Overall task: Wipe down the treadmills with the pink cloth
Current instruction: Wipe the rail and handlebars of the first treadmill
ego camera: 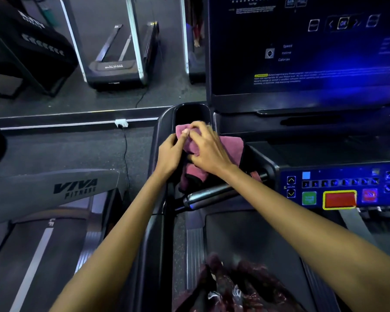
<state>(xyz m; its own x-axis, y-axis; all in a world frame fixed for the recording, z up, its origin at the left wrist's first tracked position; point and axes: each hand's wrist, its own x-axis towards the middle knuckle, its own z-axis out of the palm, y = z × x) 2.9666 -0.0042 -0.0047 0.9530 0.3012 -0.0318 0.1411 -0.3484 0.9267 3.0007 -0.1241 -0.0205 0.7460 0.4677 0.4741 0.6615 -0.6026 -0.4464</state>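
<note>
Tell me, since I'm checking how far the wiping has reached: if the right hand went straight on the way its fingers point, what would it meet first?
Probably the cup holder. The right hand grips the pink cloth, fingers pointing up-left toward that dark recess; depth is unclear.

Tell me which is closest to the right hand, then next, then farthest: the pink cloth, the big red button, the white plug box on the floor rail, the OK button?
1. Pink cloth: under the right hand.
2. White plug box: left, on the floor rail.
3. Big red button: lower right, on the panel.
4. OK button: top right, on the screen.
</note>
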